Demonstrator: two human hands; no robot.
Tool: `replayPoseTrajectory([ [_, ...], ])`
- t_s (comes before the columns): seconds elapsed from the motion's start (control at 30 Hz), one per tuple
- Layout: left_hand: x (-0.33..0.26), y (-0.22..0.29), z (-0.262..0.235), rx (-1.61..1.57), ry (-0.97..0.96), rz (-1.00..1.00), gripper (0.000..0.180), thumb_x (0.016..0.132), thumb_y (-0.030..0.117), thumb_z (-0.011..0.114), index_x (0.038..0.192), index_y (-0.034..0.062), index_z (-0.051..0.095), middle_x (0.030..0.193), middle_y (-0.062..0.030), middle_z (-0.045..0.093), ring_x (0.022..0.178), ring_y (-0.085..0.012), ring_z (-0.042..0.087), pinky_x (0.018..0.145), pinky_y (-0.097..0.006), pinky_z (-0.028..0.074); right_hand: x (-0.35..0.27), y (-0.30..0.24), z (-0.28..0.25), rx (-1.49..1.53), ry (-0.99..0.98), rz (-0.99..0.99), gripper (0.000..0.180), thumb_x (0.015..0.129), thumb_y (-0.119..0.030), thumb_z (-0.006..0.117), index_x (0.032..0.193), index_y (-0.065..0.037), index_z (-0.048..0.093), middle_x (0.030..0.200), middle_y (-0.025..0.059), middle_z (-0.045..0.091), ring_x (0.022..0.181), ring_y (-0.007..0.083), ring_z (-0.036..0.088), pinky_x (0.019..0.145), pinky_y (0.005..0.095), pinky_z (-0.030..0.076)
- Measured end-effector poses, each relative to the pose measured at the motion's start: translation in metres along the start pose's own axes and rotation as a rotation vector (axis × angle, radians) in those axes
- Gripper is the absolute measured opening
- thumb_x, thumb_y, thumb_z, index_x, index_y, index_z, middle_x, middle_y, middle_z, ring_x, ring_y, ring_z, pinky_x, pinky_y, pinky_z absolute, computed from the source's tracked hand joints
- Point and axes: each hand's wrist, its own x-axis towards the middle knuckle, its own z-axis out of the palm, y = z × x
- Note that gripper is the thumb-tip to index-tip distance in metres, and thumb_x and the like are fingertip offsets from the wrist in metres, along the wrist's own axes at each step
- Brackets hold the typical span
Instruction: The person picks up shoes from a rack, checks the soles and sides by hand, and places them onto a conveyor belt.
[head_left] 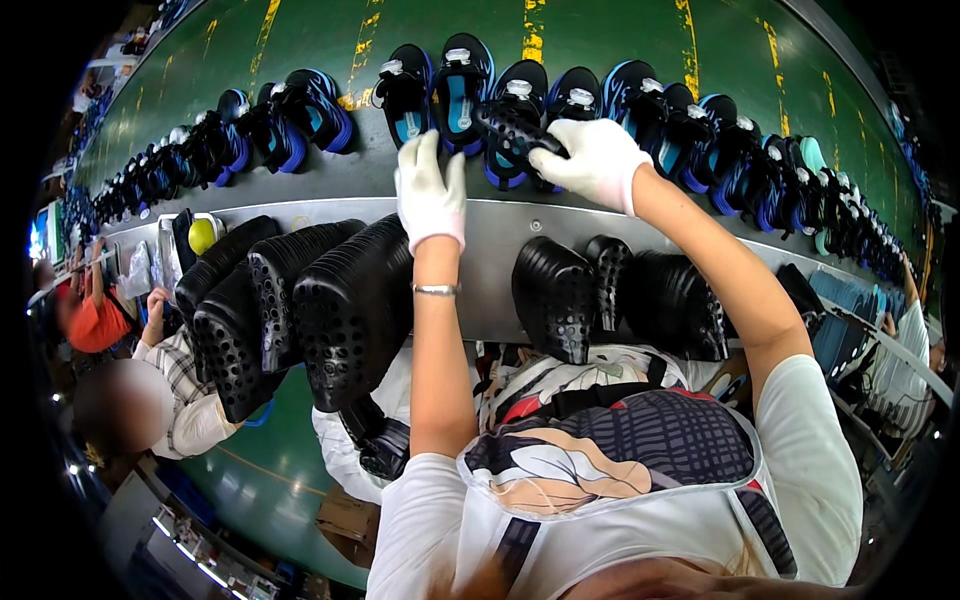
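Both my hands wear white gloves. My right hand point(597, 163) is closed on the end of a black perforated plastic shoe tree point(513, 130), which is held over the openings of the dark sneakers with blue trim. Beneath it stands a sneaker point(520, 84), partly hidden by the shoe tree. My left hand point(430, 190) is open, fingers apart, with nothing in it, close to the heels of a pair of sneakers point(462, 85). Below my left hand, stacked shoe trees point(340, 310) lean over the metal ledge point(490, 235); more shoe trees point(553, 295) lie beside my right arm.
Sneakers in a long row line the green conveyor point(580, 30) on both sides. At left, a person in a plaid sleeve point(190, 385) works near a yellow-green round thing point(202, 236). A cardboard box point(348, 522) stands on the floor. Another person point(905, 360) is at right.
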Motion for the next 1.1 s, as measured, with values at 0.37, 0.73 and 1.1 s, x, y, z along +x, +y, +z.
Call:
replayPoseTrajectory([
  [0.37, 0.042, -0.009, 0.06, -0.066, -0.382, -0.191, 0.015, 0.089, 0.019, 0.057, 0.097, 0.0072, 0.061, 0.099, -0.0186, 0.059, 0.093, -0.0388, 0.059, 0.078, -0.046, 0.05, 0.086, -0.006, -0.013, 0.215, -0.161, 0.043, 0.051, 0.085, -0.049, 0.058, 0.092, 0.001, 0.064, 0.057, 0.0052, 0.05, 0.042, 0.0156, 0.048, 0.041, 0.0294, 0.043],
  [0.73, 0.037, -0.006, 0.081, -0.116, -0.346, -0.287, 0.02, 0.089, 0.021, 0.056, 0.097, 0.0039, 0.062, 0.098, -0.02, 0.063, 0.092, -0.038, 0.063, 0.079, -0.045, 0.051, 0.153, -0.067, 0.024, -0.376, 0.053, 0.101, 0.035, 0.084, -0.032, 0.055, 0.103, -0.007, 0.07, 0.107, 0.0159, 0.067, 0.099, 0.0318, 0.065, 0.083, 0.0406, 0.052],
  [1.1, 0.064, -0.003, 0.062, 0.051, -0.707, -0.483, 0.025, 0.089, 0.021, 0.056, 0.104, 0.0048, 0.068, 0.108, -0.0191, 0.065, 0.102, -0.0344, 0.063, 0.085, -0.041, 0.052, 0.177, -0.074, 0.047, -0.625, -0.041, 0.019, 0.031, 0.078, -0.01, 0.067, 0.108, -0.011, 0.07, 0.111, 0.0081, 0.068, 0.102, 0.0267, 0.066, 0.083, 0.0396, 0.054],
])
